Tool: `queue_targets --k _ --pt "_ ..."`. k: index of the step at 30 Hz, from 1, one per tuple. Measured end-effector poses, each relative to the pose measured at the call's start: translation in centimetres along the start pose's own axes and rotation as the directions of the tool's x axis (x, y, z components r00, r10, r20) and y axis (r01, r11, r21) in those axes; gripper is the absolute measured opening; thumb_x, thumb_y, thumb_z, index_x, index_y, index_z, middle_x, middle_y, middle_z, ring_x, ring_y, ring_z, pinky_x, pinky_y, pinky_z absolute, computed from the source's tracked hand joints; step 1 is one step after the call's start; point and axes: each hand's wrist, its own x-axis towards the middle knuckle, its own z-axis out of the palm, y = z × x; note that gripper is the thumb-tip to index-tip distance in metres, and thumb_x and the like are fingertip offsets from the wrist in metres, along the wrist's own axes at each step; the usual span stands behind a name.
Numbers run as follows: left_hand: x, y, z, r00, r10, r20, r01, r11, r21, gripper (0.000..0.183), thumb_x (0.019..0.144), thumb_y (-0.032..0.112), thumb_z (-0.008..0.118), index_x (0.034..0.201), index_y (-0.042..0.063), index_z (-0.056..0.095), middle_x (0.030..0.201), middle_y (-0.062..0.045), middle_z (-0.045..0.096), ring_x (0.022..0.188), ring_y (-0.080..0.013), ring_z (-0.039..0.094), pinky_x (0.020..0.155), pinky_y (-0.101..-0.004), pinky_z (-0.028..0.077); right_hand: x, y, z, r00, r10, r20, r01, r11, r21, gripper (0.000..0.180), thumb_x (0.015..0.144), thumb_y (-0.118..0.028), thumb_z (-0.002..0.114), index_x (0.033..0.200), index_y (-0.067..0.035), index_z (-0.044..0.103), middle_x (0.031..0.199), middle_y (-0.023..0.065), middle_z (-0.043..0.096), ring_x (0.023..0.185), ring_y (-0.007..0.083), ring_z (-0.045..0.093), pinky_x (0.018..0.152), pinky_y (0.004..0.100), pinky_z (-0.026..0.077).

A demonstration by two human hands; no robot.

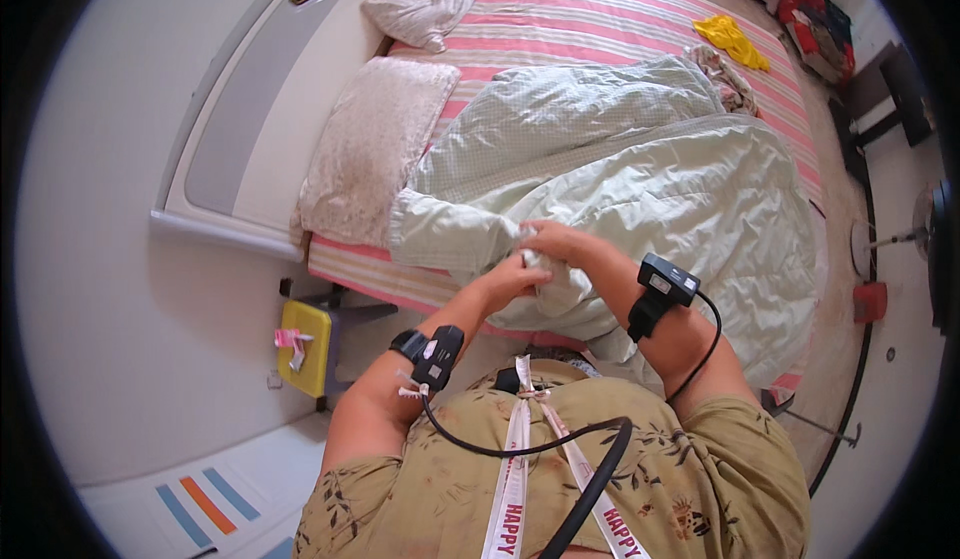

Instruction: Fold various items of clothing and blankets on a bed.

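A pale green quilt (675, 184) lies rumpled over the near half of a bed, its checked side folded up at the back. Close together at the quilt's near edge, both hands grip a bunched part of it. My left hand (517, 280) is the lower one, with cloth between thumb and fingers. Just above it, my right hand (553, 241) pinches the same bunch from the other side. Some fingertips are hidden in the folds. Under the quilt shows a pink, white and beige striped bedsheet (577, 11).
Two pillows (382, 146) (427, 0) lie along the headboard (247, 109). A yellow cloth (731, 41) and a crumpled patterned cloth (724, 79) rest at the bed's far right. A yellow-topped stool (307, 368) with small items stands at left. A fan (934, 244) is at right.
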Motion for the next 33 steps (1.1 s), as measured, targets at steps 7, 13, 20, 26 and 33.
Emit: queue_targets --k 7,13,20,26,33 --pt "2.3 -3.3 -7.9 0.998 -0.064 0.015 0.066 0.987 -0.148 0.033 0.076 0.024 0.051 0.103 0.004 0.046 0.094 -0.01 0.054 0.087 -0.0203 0.052 0.073 -0.0314 0.042 -1.3 3.2 -4.0 0.984 -0.081 -0.156 0.175 0.539 0.824 0.032 0.065 -0.002 0.04 0.093 0.0 0.055 0.082 0.0093 0.056 0.07 0.0167 0.053 0.063 0.0261 0.044" --pt "4.2 -9.8 -19.5 0.823 -0.299 -0.483 0.179 0.944 -0.279 0.03 0.076 0.026 0.051 0.1 0.009 0.044 0.083 -0.008 0.054 0.068 -0.02 0.056 0.052 -0.0323 0.045 -6.6 6.9 -10.3 0.905 0.017 -0.425 0.362 0.494 0.791 0.03 0.066 -0.006 0.042 0.093 0.0 0.054 0.087 0.0081 0.055 0.078 0.0153 0.052 0.069 0.0267 0.042" --pt "10.7 -6.5 -30.0 0.746 -0.299 -0.595 0.009 0.898 -0.44 0.046 0.078 0.032 0.047 0.112 0.004 0.033 0.1 -0.016 0.046 0.086 -0.0267 0.05 0.066 -0.0373 0.042 -4.7 17.0 -6.8 0.627 0.109 -0.771 -0.212 0.977 -0.035 0.043 0.064 -0.008 0.053 0.106 -0.006 0.045 0.101 0.013 0.048 0.094 0.0234 0.047 0.081 0.0305 0.037" --pt "16.7 -4.6 -35.8 0.808 -0.353 -0.472 -0.002 0.799 -0.602 0.068 0.079 0.043 0.039 0.125 0.003 0.009 0.112 -0.019 0.038 0.101 -0.0309 0.04 0.085 -0.0424 0.031 9.6 14.2 0.4 0.783 -0.157 -0.601 -0.114 0.915 -0.387 0.057 0.06 -0.019 0.062 0.112 -0.011 0.04 0.114 0.0144 0.039 0.107 0.0285 0.035 0.091 0.0357 0.027" --pt "21.8 -5.0 -37.5 0.895 -0.337 -0.293 0.061 0.741 -0.668 0.066 0.08 0.045 0.038 0.123 0.002 0.011 0.112 -0.022 0.036 0.098 -0.0327 0.042 0.083 -0.0455 0.034 21.2 12.4 1.0 0.714 -0.002 -0.7 -0.516 0.674 -0.529 0.086 0.056 -0.034 0.067 0.125 -0.015 0.019 0.13 0.0184 0.01 0.121 0.0349 0.007 0.096 0.0451 0.012"
